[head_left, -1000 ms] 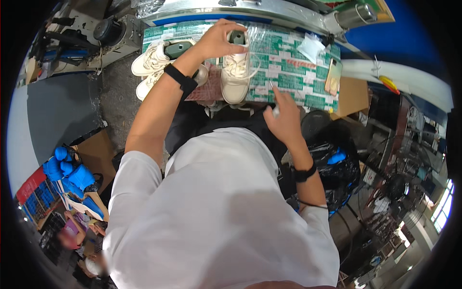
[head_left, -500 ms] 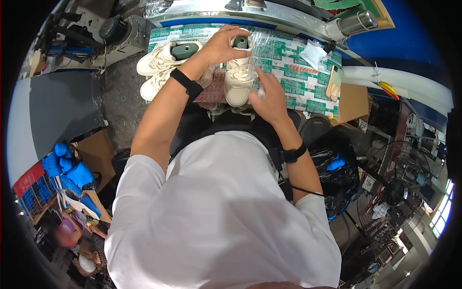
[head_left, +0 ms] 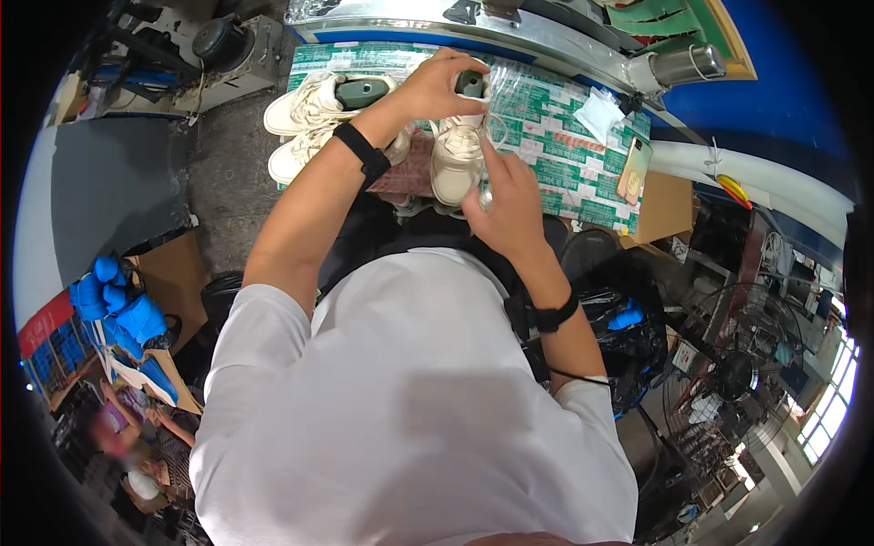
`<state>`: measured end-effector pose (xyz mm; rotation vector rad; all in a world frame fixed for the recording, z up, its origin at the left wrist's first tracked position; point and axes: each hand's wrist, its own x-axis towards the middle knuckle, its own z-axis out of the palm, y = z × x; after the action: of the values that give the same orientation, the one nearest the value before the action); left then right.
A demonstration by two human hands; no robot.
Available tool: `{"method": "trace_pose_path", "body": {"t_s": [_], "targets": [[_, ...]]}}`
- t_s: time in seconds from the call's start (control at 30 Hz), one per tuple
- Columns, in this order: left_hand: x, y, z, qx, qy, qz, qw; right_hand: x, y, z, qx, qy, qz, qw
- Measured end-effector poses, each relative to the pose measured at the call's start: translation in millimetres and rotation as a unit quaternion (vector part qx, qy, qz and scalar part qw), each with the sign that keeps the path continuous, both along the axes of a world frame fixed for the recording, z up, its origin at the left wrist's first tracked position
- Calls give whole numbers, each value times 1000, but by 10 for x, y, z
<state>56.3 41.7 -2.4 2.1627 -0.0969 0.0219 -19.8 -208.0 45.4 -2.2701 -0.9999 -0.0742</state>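
A cream lace-up shoe (head_left: 455, 173) with a dark green shoe last inside stands on the table, its toe toward me. My left hand (head_left: 442, 89) is closed round its heel end, thumb and fingers on either side of the opening. Beside the shoe's right side is my right hand (head_left: 510, 202). Its index finger reaches up to the laces and the thumb lies by the toe; the other fingers are curled, and a small pale bit shows between them, too hidden to name. Two more cream shoes (head_left: 305, 107) lie at the left, partly behind my left forearm; a green last (head_left: 361, 92) sits in one.
The table top (head_left: 574, 187) is wrapped in green-and-white printed film. On its right lie a phone (head_left: 635, 171) and a white packet (head_left: 599, 116). A metal machine rail (head_left: 555, 44) runs along the back. A fan (head_left: 733, 373) stands lower right; other people sit lower left.
The view has shifted slightly. My right hand has slid a little toward me along the shoe's side, and my left hand keeps its grip on the heel end.
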Motion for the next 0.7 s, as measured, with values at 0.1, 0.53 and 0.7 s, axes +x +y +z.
{"method": "trace_pose_path", "body": {"t_s": [0.1,0.53,0.7], "targets": [[31,-21,-39,-4,3,-7,1000,104,263,-103,-26,-6,15,1000],[-14,-64,-214,-21,-66,24,997,34,-334,-75,185,421,-51,887],[-500,-755,-149,-92,16,251,963,209,-559,-709,86,194,-176,961]]}}
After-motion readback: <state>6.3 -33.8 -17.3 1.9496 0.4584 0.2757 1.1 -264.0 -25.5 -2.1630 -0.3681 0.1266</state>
